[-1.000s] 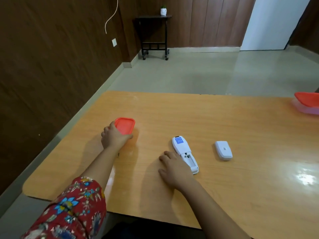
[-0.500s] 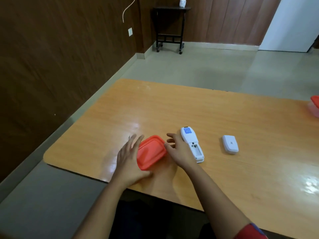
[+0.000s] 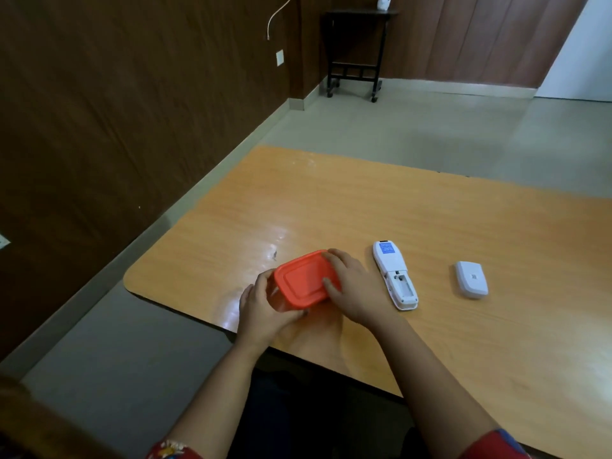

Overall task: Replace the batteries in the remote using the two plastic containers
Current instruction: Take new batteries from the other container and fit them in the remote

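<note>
A small plastic container with an orange lid (image 3: 303,281) sits near the front left corner of the wooden table (image 3: 430,226). My left hand (image 3: 265,309) grips its near left side. My right hand (image 3: 354,289) clasps its right side, with the thumb on the lid. The white remote (image 3: 394,274) lies face down just right of my right hand, its battery compartment uncovered and holding no batteries. The white battery cover (image 3: 471,279) lies apart, further right. The second container is out of view.
The table's front edge and rounded left corner (image 3: 132,279) are close to the container. A dark wood wall runs along the left. A small black side table (image 3: 356,51) stands far back on the grey floor.
The container moved from far left on the table to just in front of me. Both hands have closed around it; the right hand left the remote. The view shifted left, hiding the second container.
</note>
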`<state>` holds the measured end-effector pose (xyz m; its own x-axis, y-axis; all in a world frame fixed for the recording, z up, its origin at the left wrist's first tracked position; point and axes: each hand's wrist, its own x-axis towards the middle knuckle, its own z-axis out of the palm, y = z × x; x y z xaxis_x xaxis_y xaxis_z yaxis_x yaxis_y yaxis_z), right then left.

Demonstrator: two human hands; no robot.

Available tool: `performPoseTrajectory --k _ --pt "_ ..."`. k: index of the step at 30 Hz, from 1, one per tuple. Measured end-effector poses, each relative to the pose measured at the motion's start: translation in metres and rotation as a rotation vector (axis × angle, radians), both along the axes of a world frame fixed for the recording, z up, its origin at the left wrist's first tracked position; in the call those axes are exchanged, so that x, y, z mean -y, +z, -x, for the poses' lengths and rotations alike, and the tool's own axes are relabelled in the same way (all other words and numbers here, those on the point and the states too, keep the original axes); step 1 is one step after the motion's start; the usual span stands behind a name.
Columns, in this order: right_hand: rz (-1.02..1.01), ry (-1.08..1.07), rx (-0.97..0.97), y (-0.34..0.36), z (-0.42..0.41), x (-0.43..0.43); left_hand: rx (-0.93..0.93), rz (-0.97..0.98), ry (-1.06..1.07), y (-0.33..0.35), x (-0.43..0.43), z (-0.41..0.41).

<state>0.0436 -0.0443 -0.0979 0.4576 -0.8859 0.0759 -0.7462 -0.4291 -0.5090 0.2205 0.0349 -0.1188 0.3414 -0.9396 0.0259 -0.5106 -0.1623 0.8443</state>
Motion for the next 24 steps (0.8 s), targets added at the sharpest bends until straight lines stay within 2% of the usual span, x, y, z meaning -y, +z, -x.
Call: performPoseTrajectory --k 6,10,12,15,17,19,22,24 --pt "-0.290 0.004 0.074 0.002 0.022 0.001 -0.088 0.047 -0.036 -0.006 -0.001 -0.002" --pt "-0.214 -0.020 0.198 0.006 0.027 -0.003 -0.299 0.112 0.006 0.005 0.001 0.003" --pt "-0.147 0.016 0.197 0.010 0.025 -0.008 -0.293 0.123 0.064 0.006 0.002 0.005" --pt "-0.035 0.128 0.082 0.012 0.019 -0.016 -0.337 0.135 0.093 0.008 0.007 0.007" --pt "-0.036 0.183 0.050 0.012 0.016 -0.021 -0.367 0.135 0.044 0.004 0.011 0.009" --pt "-0.089 0.204 0.127 0.016 0.016 -0.023 -0.368 0.131 0.020 0.001 0.013 0.012" --pt "-0.160 -0.062 0.368 0.018 0.026 -0.012 -0.236 0.104 0.109 -0.001 0.011 0.013" --pt "-0.314 -0.252 0.435 0.016 0.035 -0.005 -0.160 0.110 0.140 -0.003 0.006 0.013"
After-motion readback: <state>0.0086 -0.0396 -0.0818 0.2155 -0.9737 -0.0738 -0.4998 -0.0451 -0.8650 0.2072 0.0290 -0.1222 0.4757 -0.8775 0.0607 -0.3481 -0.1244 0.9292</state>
